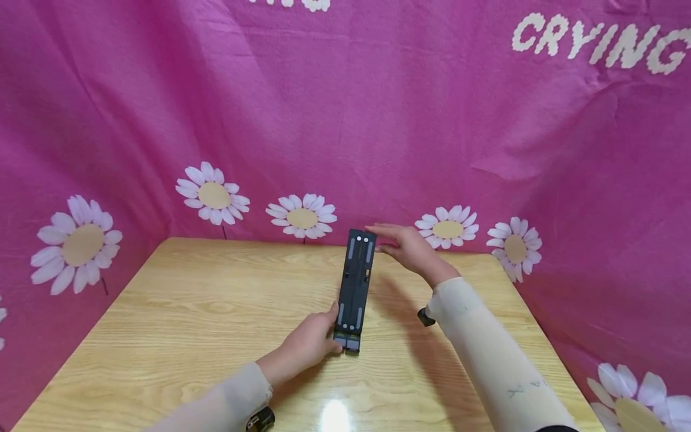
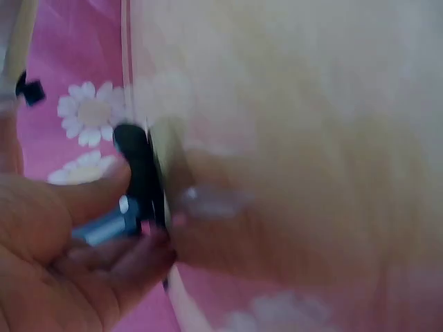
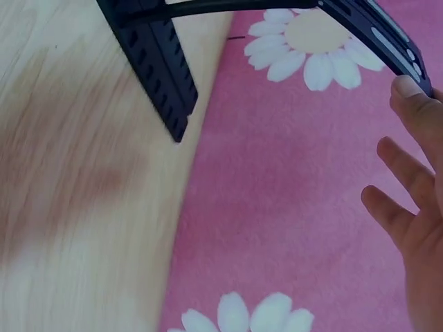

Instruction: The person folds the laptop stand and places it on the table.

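A black folding laptop stand (image 1: pixel 355 279) with grey pads leans upward over the table, its upper panel raised toward the back. My left hand (image 1: pixel 305 345) grips the lower front end, thumb on one side and fingers beneath; the left wrist view is blurred around the stand's end (image 2: pixel 142 166). At the raised end, my right hand (image 1: pixel 412 249) pinches the tip between thumb and finger. In the right wrist view its other fingers (image 3: pixel 398 211) spread free of the stand. Below the panel a notched base (image 3: pixel 156 66) and a thin strut show, unfolded apart from it.
A light wooden table (image 1: pixel 216 300) lies beneath the hands. Pink cloth (image 1: pixel 345 120) with daisies and white lettering hangs behind and along both sides, close to the table's edges. A small black device (image 1: pixel 426 317) sits at the right wrist.
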`<state>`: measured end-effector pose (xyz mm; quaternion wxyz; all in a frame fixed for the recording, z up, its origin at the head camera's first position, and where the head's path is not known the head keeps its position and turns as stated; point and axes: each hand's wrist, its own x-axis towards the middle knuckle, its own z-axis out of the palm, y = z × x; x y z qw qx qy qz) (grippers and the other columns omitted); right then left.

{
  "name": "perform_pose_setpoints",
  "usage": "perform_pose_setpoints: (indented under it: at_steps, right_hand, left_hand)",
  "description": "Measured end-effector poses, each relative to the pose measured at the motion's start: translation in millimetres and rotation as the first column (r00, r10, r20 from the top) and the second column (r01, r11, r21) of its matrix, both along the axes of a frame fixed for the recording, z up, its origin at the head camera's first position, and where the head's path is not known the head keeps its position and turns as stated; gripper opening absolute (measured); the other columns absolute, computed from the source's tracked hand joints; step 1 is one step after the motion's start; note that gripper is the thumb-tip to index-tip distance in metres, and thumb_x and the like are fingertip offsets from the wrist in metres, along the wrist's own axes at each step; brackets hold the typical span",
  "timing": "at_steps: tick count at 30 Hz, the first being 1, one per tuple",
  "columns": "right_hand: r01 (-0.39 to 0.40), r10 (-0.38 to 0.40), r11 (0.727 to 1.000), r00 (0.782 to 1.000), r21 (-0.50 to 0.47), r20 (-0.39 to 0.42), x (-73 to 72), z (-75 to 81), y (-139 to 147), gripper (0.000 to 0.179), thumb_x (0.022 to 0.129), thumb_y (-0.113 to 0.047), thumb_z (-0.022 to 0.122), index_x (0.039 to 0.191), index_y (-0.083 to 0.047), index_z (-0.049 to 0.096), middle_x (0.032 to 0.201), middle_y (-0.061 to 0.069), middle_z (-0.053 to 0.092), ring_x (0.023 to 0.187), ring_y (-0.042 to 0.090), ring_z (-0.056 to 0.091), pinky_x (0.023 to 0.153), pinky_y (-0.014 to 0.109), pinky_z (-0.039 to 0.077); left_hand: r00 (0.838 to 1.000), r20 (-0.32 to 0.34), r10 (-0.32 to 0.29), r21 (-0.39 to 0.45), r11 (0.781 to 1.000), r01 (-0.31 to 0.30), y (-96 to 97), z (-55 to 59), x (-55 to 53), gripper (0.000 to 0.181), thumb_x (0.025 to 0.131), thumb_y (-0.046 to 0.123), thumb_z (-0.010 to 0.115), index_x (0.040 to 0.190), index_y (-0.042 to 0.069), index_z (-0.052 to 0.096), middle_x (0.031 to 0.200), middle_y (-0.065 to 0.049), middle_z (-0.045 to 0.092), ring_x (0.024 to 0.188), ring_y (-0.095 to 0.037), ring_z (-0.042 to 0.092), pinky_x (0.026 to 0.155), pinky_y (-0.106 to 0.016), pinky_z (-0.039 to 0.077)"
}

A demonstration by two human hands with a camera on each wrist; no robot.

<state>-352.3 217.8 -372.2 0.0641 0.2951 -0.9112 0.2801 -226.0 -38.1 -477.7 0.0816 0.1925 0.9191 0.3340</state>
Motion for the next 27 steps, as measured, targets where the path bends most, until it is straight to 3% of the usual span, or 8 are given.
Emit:
perform_pose_setpoints:
  at_steps: [4,7,9,13,18,20,24,27]
  right_hand:
    - [0.027,-0.021,0.997,0.997,0.077,-0.076,6.0,4.5,11,0.053,0.093,-0.018,0.077,0.143,-0.023,0.063,0.149,0.01,0.058,0.136,0.031,0.055,0.106,0.048,0.051]
    - [0.047,-0.034,0.991,0.993,0.121,-0.11,11.4,10.3,16,0.051,0.091,-0.02,0.078,0.141,-0.019,0.065,0.145,0.012,0.06,0.132,0.033,0.058,0.104,0.048,0.052]
    - [0.058,-0.041,0.986,0.993,0.159,-0.107,15.0,15.3,17,0.051,0.092,-0.022,0.078,0.141,-0.02,0.065,0.144,0.011,0.062,0.132,0.032,0.059,0.106,0.049,0.05]
    - [0.014,-0.007,0.976,0.999,0.216,-0.034,18.7,26.0,16,0.059,0.095,-0.018,0.074,0.151,-0.023,0.054,0.15,0.006,0.057,0.132,0.027,0.058,0.108,0.048,0.048]
    - [-0.075,0.062,0.981,0.995,0.179,0.081,16.3,28.2,13,0.067,0.097,-0.004,0.068,0.156,-0.028,0.045,0.154,0.006,0.052,0.119,0.021,0.062,0.101,0.046,0.052]
    - [-0.082,0.068,0.983,0.994,0.166,0.087,15.7,26.3,14,0.066,0.097,-0.005,0.069,0.155,-0.027,0.047,0.153,0.008,0.053,0.124,0.023,0.061,0.104,0.047,0.051]
    - [-0.045,0.038,0.986,0.998,0.158,0.048,17.4,23.1,16,0.064,0.093,-0.012,0.075,0.152,-0.026,0.053,0.151,0.008,0.055,0.134,0.027,0.057,0.108,0.048,0.049]
    - [-0.022,0.021,0.989,1.0,0.15,0.005,20.6,24.1,17,0.064,0.089,-0.015,0.08,0.148,-0.023,0.057,0.149,0.01,0.057,0.136,0.03,0.056,0.109,0.049,0.048]
  left_hand:
    - [0.988,0.037,-0.15,0.039,0.988,0.149,-13.1,-0.5,-18.0,0.093,0.086,0.013,0.083,0.16,0.002,0.029,0.129,-0.012,0.07,0.111,-0.016,0.066,0.095,-0.035,0.055]
    - [0.973,0.049,-0.224,0.075,0.973,0.22,-20.3,-1.5,-29.7,0.091,0.085,0.009,0.083,0.159,0.001,0.03,0.129,-0.012,0.07,0.109,-0.019,0.068,0.094,-0.037,0.056]
    - [0.972,0.048,-0.23,0.086,0.97,0.226,-22.3,-1.7,-32.6,0.09,0.085,0.006,0.083,0.159,0.0,0.032,0.13,-0.013,0.069,0.109,-0.022,0.068,0.094,-0.038,0.057]
    - [0.983,0.068,-0.168,0.115,0.98,0.16,-19.4,-1.9,-28.1,0.092,0.082,0.007,0.086,0.158,0.002,0.035,0.126,-0.012,0.071,0.109,-0.021,0.068,0.098,-0.04,0.055]
    - [0.994,0.057,-0.097,0.102,0.991,0.091,-9.3,-2.7,-17.0,0.093,0.079,0.011,0.089,0.156,0.001,0.038,0.119,-0.011,0.073,0.106,-0.018,0.067,0.098,-0.039,0.054]
    - [0.995,0.047,-0.088,0.089,0.993,0.083,-6.6,-4.2,-15.4,0.091,0.08,0.01,0.087,0.156,0.0,0.039,0.119,-0.011,0.074,0.104,-0.016,0.067,0.094,-0.036,0.055]
    - [0.991,0.061,-0.117,0.078,0.991,0.112,-10.6,-4.9,-21.2,0.086,0.084,0.009,0.084,0.157,0.003,0.038,0.122,-0.009,0.073,0.103,-0.012,0.066,0.09,-0.031,0.056]
    - [0.98,0.072,-0.186,0.09,0.98,0.179,-20.0,-2.4,-32.5,0.084,0.086,0.006,0.081,0.157,0.004,0.037,0.123,-0.009,0.073,0.104,-0.014,0.067,0.09,-0.031,0.056]
